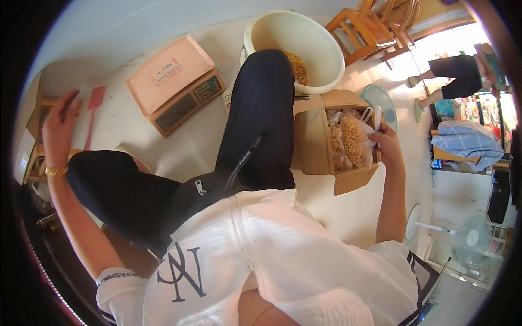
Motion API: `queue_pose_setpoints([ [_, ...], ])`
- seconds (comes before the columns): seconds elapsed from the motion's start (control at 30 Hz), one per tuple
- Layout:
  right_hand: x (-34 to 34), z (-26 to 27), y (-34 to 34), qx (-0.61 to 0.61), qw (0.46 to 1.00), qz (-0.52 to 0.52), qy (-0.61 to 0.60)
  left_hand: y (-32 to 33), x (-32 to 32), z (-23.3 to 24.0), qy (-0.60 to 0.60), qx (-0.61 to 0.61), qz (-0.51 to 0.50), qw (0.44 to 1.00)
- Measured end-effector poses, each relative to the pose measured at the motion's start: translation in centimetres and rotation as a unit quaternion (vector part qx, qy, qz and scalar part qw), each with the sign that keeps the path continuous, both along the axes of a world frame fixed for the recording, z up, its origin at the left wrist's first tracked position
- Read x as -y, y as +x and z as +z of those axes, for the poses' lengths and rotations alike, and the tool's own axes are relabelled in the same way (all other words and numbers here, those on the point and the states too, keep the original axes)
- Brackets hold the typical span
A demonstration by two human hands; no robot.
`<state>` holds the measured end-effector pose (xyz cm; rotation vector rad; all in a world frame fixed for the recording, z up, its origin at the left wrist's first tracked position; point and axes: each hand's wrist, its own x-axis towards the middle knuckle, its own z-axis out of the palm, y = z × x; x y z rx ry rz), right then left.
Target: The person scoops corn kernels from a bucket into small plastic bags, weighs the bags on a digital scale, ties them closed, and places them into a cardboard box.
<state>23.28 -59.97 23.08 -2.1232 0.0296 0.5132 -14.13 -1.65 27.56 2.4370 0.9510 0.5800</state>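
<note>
My right hand grips the top of a clear plastic bag of yellow, corn-like kernels at an open cardboard box. Other filled bags lie in the box beside it. My left hand is raised at the far left, fingers partly bent, with nothing seen in it, near a red fly swatter on the floor. Ahead stands a digital scale with a pink tray. Past my knee, a large cream tub holds loose yellow kernels.
A pale blue basin is behind the box. Wooden chairs stand at the upper right. A person is near the bright doorway. An electric fan stands at the lower right.
</note>
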Motion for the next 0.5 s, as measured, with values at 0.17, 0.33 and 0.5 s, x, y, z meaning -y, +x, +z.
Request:
queue_pose_setpoints([
  [0.17,0.5,-1.4,-0.7,-0.010,0.996,-0.016,0.090,-9.0,1.1,1.5,0.067,0.011,0.150,0.986],
  [0.33,-1.4,-6.1,-0.4,0.066,0.996,0.003,-0.066,-21.3,4.9,-2.7,0.028,-0.015,0.207,0.978],
  [0.5,-2.1,-9.6,-2.6,0.399,0.864,0.196,-0.235,-28.8,12.5,-13.6,-0.067,-0.219,0.231,0.946],
])
